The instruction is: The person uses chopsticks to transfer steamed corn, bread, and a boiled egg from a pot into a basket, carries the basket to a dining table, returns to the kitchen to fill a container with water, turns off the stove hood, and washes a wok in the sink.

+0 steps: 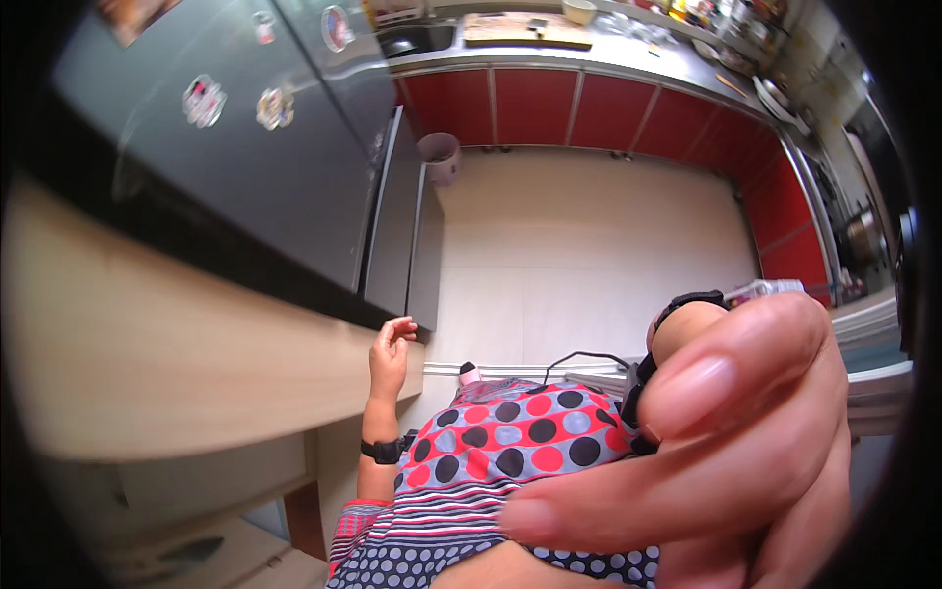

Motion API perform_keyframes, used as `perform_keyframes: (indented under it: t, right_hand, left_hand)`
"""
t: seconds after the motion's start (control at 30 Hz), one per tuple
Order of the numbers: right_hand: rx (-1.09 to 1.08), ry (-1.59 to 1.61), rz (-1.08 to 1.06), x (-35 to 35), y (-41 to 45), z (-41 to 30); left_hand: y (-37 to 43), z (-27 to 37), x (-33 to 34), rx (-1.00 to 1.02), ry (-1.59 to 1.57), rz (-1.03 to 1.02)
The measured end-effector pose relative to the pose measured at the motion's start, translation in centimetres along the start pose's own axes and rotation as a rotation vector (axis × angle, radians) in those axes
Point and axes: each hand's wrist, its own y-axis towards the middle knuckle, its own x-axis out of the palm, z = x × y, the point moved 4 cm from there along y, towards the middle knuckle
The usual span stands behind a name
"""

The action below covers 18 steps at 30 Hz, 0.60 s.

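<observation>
My left hand (392, 357) hangs beside the lower corner of the grey refrigerator (243, 169), near the edge of a pale wooden panel (206, 346). Its fingers are loosely bent and hold nothing. Very large and close to the camera, my right hand (751, 442) has its thumb and a forward finger apart. Nothing shows between them, though part of the palm is hidden. Black straps circle both wrists, and a dark cable (585, 354) runs near the right one. Below me is a dotted and striped garment (515, 442).
Red cabinets (533, 107) carry a metal counter with a sink (416, 40), a wooden cutting board (493, 29) and a pale bowl (579, 10). A pinkish bin (441, 158) stands beside the refrigerator. Pans and dishes line the right side. A metal floor track (441, 369) crosses before my foot.
</observation>
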Motion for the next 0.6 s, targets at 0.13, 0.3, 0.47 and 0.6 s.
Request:
perform_keyframes:
  t: [0.13, 0.3, 0.47, 0.6]
  right_hand:
    - [0.058, -0.327, -0.009, -1.2, 1.4, 3.1]
    - [0.127, -0.466, 0.023, -2.5, 0.0, 10.4]
    - [0.168, -0.572, 0.029, -7.7, -1.8, 16.1]
    - [0.182, -0.618, 0.028, -13.2, -2.6, 19.9]
  left_hand:
    - [12.0, 2.7, 3.8, 0.107, -0.045, -0.243]
    - [21.2, 1.2, 5.3, 0.119, -0.013, -0.401]
    - [29.1, 1.0, 12.5, 0.150, 0.002, -0.538]
    - [34.5, 1.8, 18.4, 0.158, -0.048, -0.601]
